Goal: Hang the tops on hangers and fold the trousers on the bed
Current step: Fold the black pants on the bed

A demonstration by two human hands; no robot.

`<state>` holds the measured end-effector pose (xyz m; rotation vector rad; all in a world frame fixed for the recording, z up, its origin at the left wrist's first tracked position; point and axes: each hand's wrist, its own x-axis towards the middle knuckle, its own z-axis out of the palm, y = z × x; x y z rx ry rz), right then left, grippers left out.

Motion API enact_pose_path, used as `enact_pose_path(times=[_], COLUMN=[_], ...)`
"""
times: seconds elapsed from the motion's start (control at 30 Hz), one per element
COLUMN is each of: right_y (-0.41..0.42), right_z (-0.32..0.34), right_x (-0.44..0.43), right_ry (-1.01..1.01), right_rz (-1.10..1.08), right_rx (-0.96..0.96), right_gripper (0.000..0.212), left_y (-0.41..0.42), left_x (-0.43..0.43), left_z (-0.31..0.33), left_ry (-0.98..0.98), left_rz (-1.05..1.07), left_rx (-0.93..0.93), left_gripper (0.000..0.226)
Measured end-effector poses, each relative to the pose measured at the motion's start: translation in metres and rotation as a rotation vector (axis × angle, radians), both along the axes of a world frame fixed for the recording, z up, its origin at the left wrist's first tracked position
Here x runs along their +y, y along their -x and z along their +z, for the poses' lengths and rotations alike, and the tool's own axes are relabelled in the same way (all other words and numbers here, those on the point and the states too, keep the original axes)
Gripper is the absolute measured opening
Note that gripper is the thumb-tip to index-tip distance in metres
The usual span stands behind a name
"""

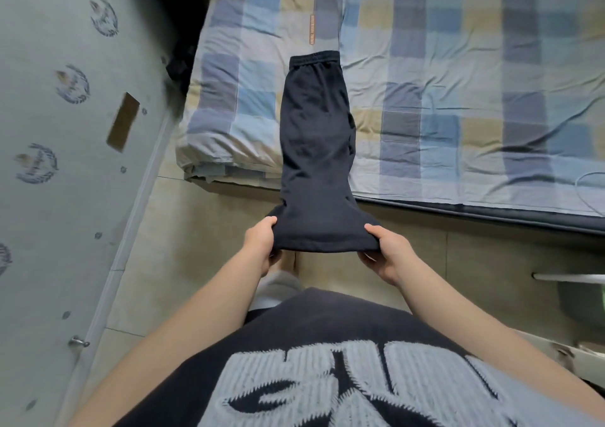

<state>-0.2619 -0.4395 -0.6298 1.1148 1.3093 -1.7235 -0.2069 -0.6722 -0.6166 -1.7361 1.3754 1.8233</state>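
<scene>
Dark trousers (316, 138) lie lengthwise from the bed (458, 83) at frame centre, waistband uppermost. Left hand (260, 246) and right hand (388, 256) each grip the leg ends below the bed edge.

Honestly not much legible here. The biggest thing is the chunky pale lettering (327, 390) across the person's dark shirt (327, 325), but it's cropped and fuzzy, so I can't make out a word. There's a thin orange tag (311, 29) on the bed (458, 66) with tiny print, too small to read. The round emblems (72, 84) on the wall (39, 230) are blurred too.
</scene>
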Motion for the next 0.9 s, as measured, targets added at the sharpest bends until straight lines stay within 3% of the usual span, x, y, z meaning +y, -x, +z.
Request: enact_pose_path(times=[0.1, 0.27, 0.6, 0.77, 0.9], right_y=[0.042, 0.129, 0.312, 0.411, 0.483], right_z=[0.011, 0.028, 0.056, 0.048, 0.022], right_x=[-0.016, -0.054, -0.148, -0.193, -0.223], right_ry=[-0.016, 0.026, 0.090, 0.069, 0.076], right_rz=[0.004, 0.014, -0.093, -0.173, -0.188], right_rx=[0.044, 0.103, 0.075, 0.059, 0.015], right_gripper=[0.011, 0.009, 0.003, 0.015, 0.004], left_y=[0.034, 0.103, 0.289, 0.395, 0.481], left_x=[-0.015, -0.049, -0.122, -0.154, -0.184], left_z=[0.001, -0.006, -0.026, -0.047, -0.072], left_ry=[0.055, 0.027, -0.144, -0.193, -0.214], left_rz=[0.020, 0.048, 0.022, 0.058, 0.121], left_rx=[0.049, 0.115, 0.110, 0.097, 0.102], left_gripper=[0.010, 0.018, 0.016, 0.017, 0.014])
